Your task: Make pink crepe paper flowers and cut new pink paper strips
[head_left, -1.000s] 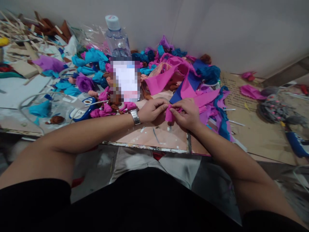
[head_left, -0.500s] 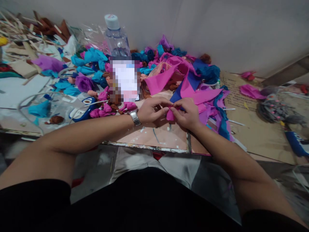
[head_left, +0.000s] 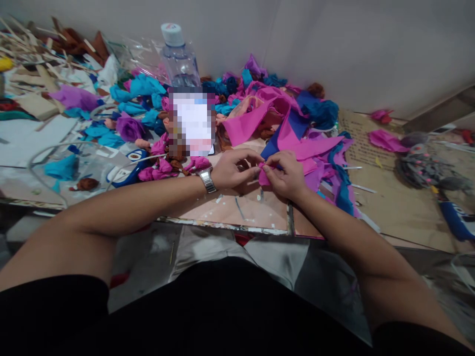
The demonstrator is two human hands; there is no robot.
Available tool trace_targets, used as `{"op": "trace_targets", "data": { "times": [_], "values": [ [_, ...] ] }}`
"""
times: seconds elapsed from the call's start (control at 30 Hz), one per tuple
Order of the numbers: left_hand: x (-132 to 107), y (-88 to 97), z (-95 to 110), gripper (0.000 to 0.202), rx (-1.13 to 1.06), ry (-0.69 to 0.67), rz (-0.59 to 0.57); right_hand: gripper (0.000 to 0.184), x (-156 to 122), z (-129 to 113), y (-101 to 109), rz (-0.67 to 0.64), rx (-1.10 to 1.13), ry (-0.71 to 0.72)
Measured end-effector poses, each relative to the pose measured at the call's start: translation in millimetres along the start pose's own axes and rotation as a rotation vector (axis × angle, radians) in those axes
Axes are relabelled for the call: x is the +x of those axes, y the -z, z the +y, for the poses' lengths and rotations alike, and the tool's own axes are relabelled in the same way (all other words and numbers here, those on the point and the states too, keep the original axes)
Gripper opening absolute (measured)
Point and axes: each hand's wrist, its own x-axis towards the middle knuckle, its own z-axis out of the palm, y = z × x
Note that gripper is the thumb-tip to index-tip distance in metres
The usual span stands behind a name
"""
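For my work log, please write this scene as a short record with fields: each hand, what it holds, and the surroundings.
Left hand: thumb and fingers curved, tips at the small pink piece; firm grip unclear
Right hand: pinches that piece
Wrist wear: metal watch, left side
Beyond: long pink strips
Back left: clear bottle with white cap, upright
Right side: printed cardboard

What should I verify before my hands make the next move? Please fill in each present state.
1. Right hand pinches the small pink paper piece: ok.
2. Left hand grips that piece too: cannot tell; its fingertips are close, but contact is unclear.
3. Worktop before the hands free of scraps: not ok; small white scraps lie there.
4. Plastic bottle upright and capped: ok.
5. Smartphone screen readable: not ok; it is pixelated.
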Motion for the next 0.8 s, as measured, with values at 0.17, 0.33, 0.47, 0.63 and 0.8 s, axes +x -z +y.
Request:
{"op": "trace_targets", "data": {
  "times": [0.17,0.33,0.47,0.63,0.8],
  "values": [
    [-0.4,-0.1,-2.5,0.03,-0.015,-0.007,-0.028,0.013,-0.2,1.4,0.3,-0.009,0.001,0.028],
    [-1.8,-0.1,-5.5,0.033,-0.019,0.016,-0.038,0.012,-0.2,2.7,0.8,-0.012,-0.001,0.032],
    [-1.9,-0.2,-5.1,0.036,-0.071,0.027,-0.03,0.013,-0.2,3.0,0.9,-0.042,-0.009,0.005],
    [0.1,-0.4,-3.0,0.039,-0.218,0.075,-0.004,0.017,-0.7,4.1,-0.4,-0.024,0.001,0.024],
    [1.7,-0.2,-2.6,0.038,-0.285,0.083,-0.039,0.021,-2.9,5.8,-2.1,-0.037,0.003,0.015]
  ]
}}
